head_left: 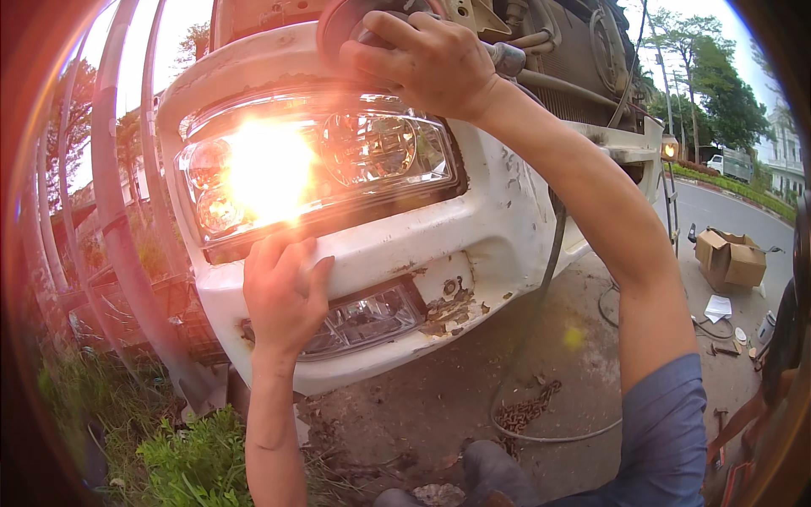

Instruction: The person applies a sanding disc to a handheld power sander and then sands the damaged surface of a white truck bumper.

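A lit headlight (389, 150) sits in a worn white truck bumper (397, 241), its glare washing out part of the lens. My left hand (285, 287) rests on the bumper at the headlight's lower edge, fingers reaching up and thumb apart, with nothing visibly held. Above the headlight, my right hand (431, 63) has bent fingers around a round reddish part (336, 35), whose exact kind I cannot make out. Below my left hand, a darker fog lamp (367, 319) is set in the bumper near peeling paint.
Metal posts (127, 220) and green plants (198, 456) stand at left. A cable (549, 262) hangs to the ground beside a rusty chain (525, 412). At right are an open cardboard box (731, 258), scattered tools (725, 348) and another person's arm (748, 422).
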